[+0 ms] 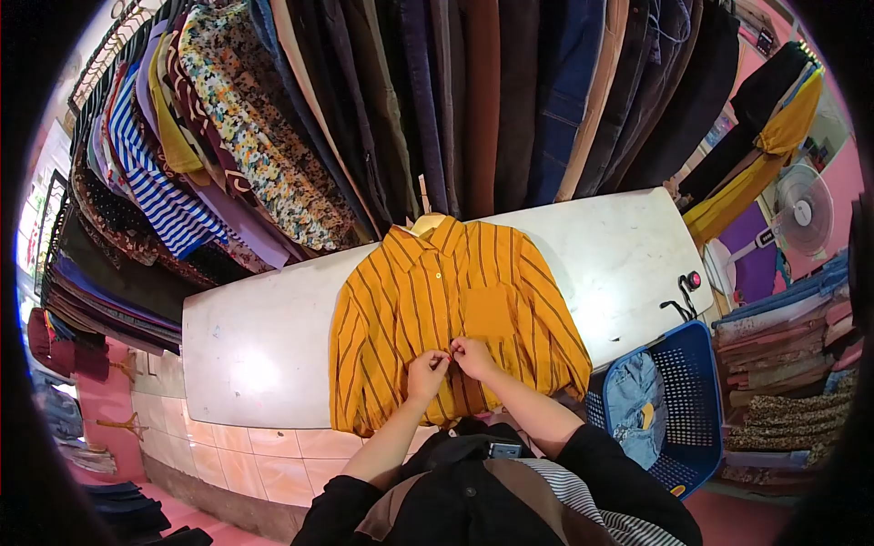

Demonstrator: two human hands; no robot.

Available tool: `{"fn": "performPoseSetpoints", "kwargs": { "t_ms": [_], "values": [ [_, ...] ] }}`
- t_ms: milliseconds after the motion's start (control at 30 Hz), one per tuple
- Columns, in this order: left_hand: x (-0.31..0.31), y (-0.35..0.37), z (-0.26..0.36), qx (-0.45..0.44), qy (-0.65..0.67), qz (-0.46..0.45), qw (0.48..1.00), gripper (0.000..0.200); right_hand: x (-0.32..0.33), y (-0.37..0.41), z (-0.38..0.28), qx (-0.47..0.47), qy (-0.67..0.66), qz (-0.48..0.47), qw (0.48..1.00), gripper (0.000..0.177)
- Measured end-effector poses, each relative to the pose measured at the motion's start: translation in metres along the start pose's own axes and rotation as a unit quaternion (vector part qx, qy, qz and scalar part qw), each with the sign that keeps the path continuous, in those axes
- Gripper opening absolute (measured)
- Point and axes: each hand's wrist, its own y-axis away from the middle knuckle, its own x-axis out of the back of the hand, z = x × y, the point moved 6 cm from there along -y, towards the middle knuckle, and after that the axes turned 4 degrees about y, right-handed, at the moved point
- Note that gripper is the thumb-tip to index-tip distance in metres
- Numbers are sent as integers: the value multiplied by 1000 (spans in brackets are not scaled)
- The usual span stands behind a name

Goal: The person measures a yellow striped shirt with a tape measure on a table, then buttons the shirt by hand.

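A mustard-yellow shirt (pixel 492 314) with dark stripes lies front up on a white table, its collar pointing away from me. A pale wooden hanger (pixel 430 221) shows inside the collar, its neck sticking out past it. My left hand (pixel 426 373) pinches the shirt's front placket partway down. Right beside it, my right hand (pixel 472 358) pinches the same placket, just below the chest pocket. The fingertips of both hands nearly meet; any button between them is too small to make out. The shirt's lower end hangs over the table's near edge.
Trousers (pixel 478 109) and patterned tops (pixel 264 127) hang on racks along the table's far side. A blue basket (pixel 701 409) holding folded denim (pixel 635 409) stands at the right. Black hangers (pixel 681 296) lie on the white table (pixel 264 346). A fan (pixel 801 212) is farther right.
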Motion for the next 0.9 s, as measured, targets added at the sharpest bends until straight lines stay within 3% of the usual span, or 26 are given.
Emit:
{"fn": "performPoseSetpoints", "kwargs": {
  "t_ms": [133,600,900],
  "values": [
    [-1,2,-6,0,45,64,997,13,-3,-2,5,-5,-3,10,1000,11],
    [-3,-2,-19,11,36,47,998,13,2,1,-4,-24,-66,-15,997,9],
    [-2,3,-3,33,-6,81,996,16,5,0,1,-14,-58,22,998,6]
  ]
}}
